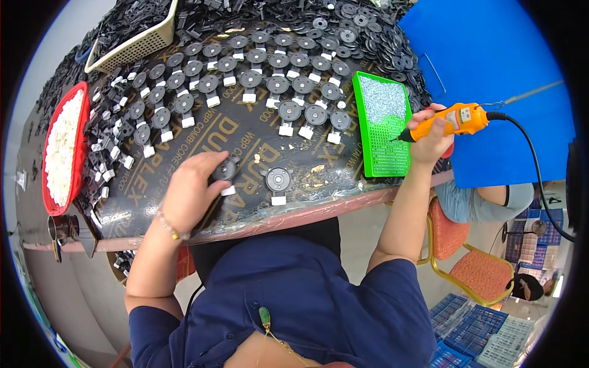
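My left hand (189, 184) grips a round black plastic part (225, 170) with a white block at its lower end, close to the table's near edge. My right hand (433, 146) is wrapped round an orange electric screwdriver (461, 121). The screwdriver's dark tip points left, over a green tray (362, 136) with a perforated lower part and many small silvery screws (385, 95) heaped in its upper part. One similar round part (278, 180) lies by itself to the right of my left hand. Beyond it, rows of such round parts (250, 80) with white blocks fan across the table.
A red basket (81, 144) of white pieces stands at the left. Black parts (215, 18) pile up along the back, beside a beige basket (132, 54). A blue sheet (491, 55) covers the right side. The screwdriver's cable (535, 162) hangs beyond it, near a person's sleeve (454, 205).
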{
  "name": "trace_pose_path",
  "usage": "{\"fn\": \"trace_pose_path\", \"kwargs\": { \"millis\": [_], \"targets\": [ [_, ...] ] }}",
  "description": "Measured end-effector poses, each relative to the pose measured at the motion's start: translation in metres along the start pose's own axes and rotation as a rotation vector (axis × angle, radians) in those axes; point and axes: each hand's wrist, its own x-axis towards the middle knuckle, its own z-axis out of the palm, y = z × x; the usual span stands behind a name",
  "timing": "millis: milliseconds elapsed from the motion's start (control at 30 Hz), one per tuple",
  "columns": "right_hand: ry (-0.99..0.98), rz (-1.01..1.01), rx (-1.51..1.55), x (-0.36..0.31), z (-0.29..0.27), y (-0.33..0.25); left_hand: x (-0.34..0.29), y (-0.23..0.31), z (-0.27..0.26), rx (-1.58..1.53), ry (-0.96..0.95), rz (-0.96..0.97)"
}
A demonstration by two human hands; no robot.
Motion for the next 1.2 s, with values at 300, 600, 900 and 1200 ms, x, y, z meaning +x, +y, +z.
{"fn": "trace_pose_path", "kwargs": {
  "millis": [300,600,900,1200],
  "targets": [
    [-0.023,0.008,-0.013,-0.001,-0.002,0.001,0.044,0.013,0.020,-0.117,-0.101,0.056],
    [0.018,-0.009,-0.040,-0.001,0.002,-0.004,0.039,0.005,0.018,-0.362,-0.054,-0.074],
    [-0.120,-0.091,0.231,-0.024,0.080,-0.071,0.036,-0.003,0.032,-0.218,0.015,0.103],
    [-0.560,0.195,0.476,-0.073,0.193,-0.051,0.034,-0.010,0.036,-0.232,0.076,0.146]
  ]
}}
